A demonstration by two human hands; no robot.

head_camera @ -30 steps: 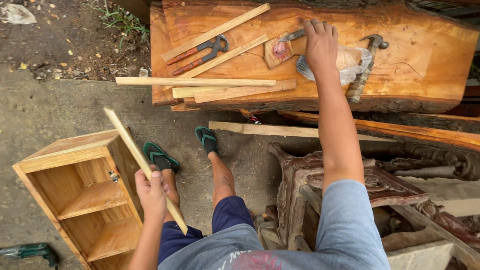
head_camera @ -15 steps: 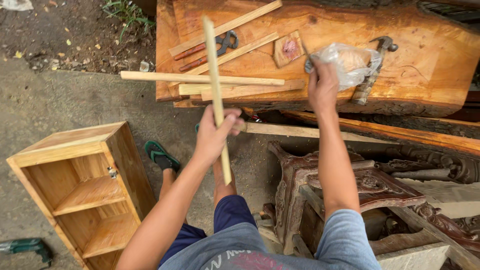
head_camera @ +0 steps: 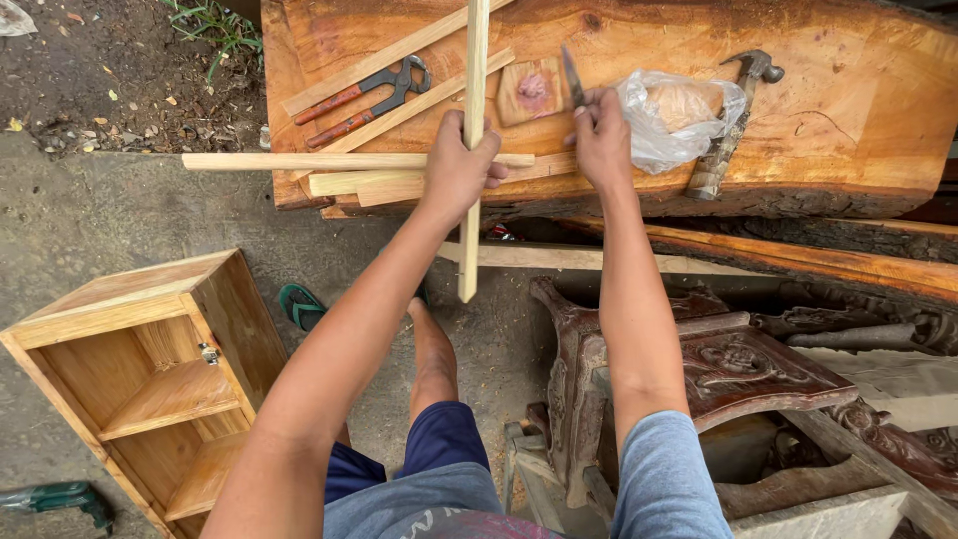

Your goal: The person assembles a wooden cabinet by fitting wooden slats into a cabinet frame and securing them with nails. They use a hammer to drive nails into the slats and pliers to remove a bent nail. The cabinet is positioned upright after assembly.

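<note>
My left hand (head_camera: 461, 165) grips a long thin wooden strip (head_camera: 473, 90), held almost upright over the front edge of a thick wooden slab (head_camera: 848, 110). My right hand (head_camera: 602, 135) is raised beside it, pinching a small dark pointed thing, a nail or pencil (head_camera: 572, 78); I cannot tell which. A clear plastic bag (head_camera: 671, 118) lies just right of that hand. Beyond the bag rests a hammer (head_camera: 733, 120). Red-handled pincers (head_camera: 364, 97) lie on the slab to the left, among several loose wooden strips (head_camera: 299, 161).
A small open wooden cabinet (head_camera: 150, 369) with shelves stands on the concrete at lower left. Dark carved furniture pieces (head_camera: 738, 369) crowd the lower right. Green sandals (head_camera: 301, 304) lie on the ground, and a green tool (head_camera: 55, 497) is at the bottom left corner.
My left hand carried the strip from beside the cabinet up to the slab and stood it upright. My right hand left the bag and now holds a small pointed thing.
</note>
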